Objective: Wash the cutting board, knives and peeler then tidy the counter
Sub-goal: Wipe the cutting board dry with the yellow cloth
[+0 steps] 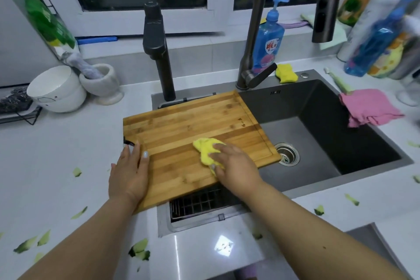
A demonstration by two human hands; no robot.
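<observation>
A bamboo cutting board [193, 129] lies across the left part of the dark sink [329, 138], partly on the counter. My left hand [129, 173] grips the board's near left edge, thumb on top. My right hand [234, 166] presses a yellow cloth [205, 148] flat onto the board's near right area. No knives or peeler are in view.
Green peel scraps [138, 250] litter the white counter [56, 166]. A pink cloth [370, 107] hangs over the sink's right rim. Blue soap bottle [269, 38], two faucets [156, 48], a yellow sponge [286, 73], white bowls [56, 88] and a mortar [102, 82] stand behind.
</observation>
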